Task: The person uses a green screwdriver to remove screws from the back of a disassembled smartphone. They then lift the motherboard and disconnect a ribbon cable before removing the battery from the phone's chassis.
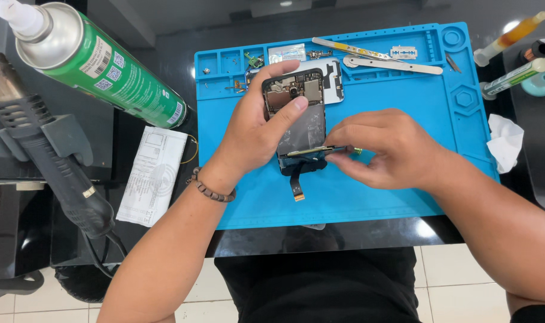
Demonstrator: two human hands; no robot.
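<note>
Phone (301, 113), opened, on blue mat (404, 197): left hand (254, 131) fingers clamped on it; right hand (386, 146) fingers pinching its lower edge. Green spray can (105, 66), white paper label (152, 173) left of mat.

Both forearms are reaching forward and converging. The left hand (257, 128) is curling in a grip, thumb lying across. The right hand (383, 146) is pinching, fingertips pointing leftward.

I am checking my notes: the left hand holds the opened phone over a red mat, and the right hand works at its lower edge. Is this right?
Not quite: the mat is blue, not red, as the head view shows. The rest holds: the left hand holds the opened phone over it, and the right hand works at its lower edge.
</note>
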